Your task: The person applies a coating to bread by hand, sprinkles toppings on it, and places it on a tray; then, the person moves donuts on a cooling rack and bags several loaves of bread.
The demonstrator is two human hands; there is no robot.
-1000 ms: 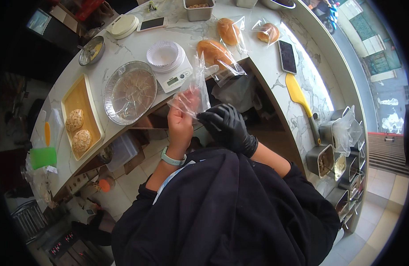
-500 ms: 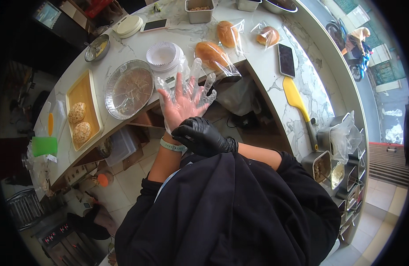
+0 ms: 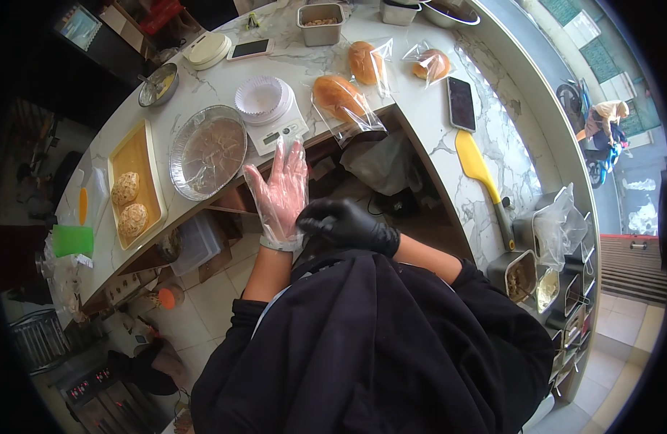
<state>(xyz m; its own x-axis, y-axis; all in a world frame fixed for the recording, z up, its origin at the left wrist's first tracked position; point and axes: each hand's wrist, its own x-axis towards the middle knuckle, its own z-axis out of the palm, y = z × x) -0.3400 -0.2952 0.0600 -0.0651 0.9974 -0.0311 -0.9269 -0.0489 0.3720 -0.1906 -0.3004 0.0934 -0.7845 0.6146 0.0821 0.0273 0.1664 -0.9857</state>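
Observation:
My left hand [image 3: 281,194] is inside a loose, clear plastic glove, its fingers stretched out and holding nothing. It is over the counter's near edge, just below a white kitchen scale [image 3: 284,129]. My right hand [image 3: 348,226], in a black glove, is closed beside my left wrist. Its curled fingertips meet the clear glove's cuff; the exact pinch is partly hidden. On the scale sits a stack of white paper baking cups [image 3: 263,100]. To its left is a round foil pan [image 3: 207,148] with a clear film-like sheen. Bagged bread rolls [image 3: 338,98] lie to the right.
At left, a yellow tray [image 3: 157,189] holds two topped buns [image 3: 134,219]. A yellow spatula [image 3: 472,160] and a dark phone [image 3: 461,105] lie on the right counter, near metal tins [image 3: 512,278]. An opening [image 3: 420,173] breaks the counter's near side. Outside, a person rides a motorbike.
My left hand's spread fingers have drawn closer together, and the plastic sits closer to them. My right hand has shifted slightly right, from across the wrist to beside it.

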